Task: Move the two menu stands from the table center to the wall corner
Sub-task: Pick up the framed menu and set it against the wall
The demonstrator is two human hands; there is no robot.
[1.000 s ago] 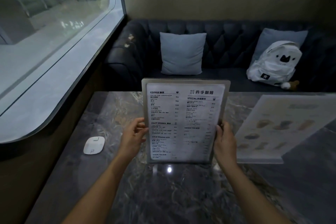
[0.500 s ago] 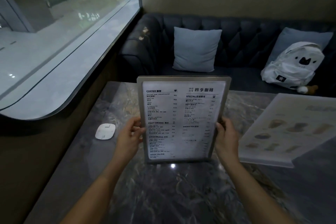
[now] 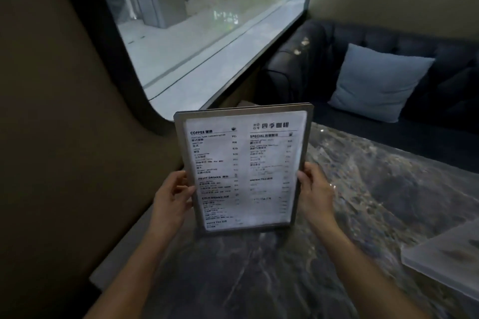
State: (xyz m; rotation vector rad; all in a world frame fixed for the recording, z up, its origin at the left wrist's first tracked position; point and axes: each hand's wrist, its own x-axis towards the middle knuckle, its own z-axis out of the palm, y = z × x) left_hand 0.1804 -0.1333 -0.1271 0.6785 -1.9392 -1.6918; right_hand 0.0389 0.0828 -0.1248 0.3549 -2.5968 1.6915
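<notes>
Left hand [image 3: 172,198] and right hand [image 3: 315,194] clamp the framed drinks menu stand [image 3: 243,168] between them, steadying 1 upright for carrying.

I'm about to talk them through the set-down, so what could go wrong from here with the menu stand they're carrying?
The menu stand is pinched only at its side edges by the left hand and right hand; it may slip or twist. It hides the table edge by the wall, so its base could miss. The second stand sits near the right forearm and could be knocked.
</notes>
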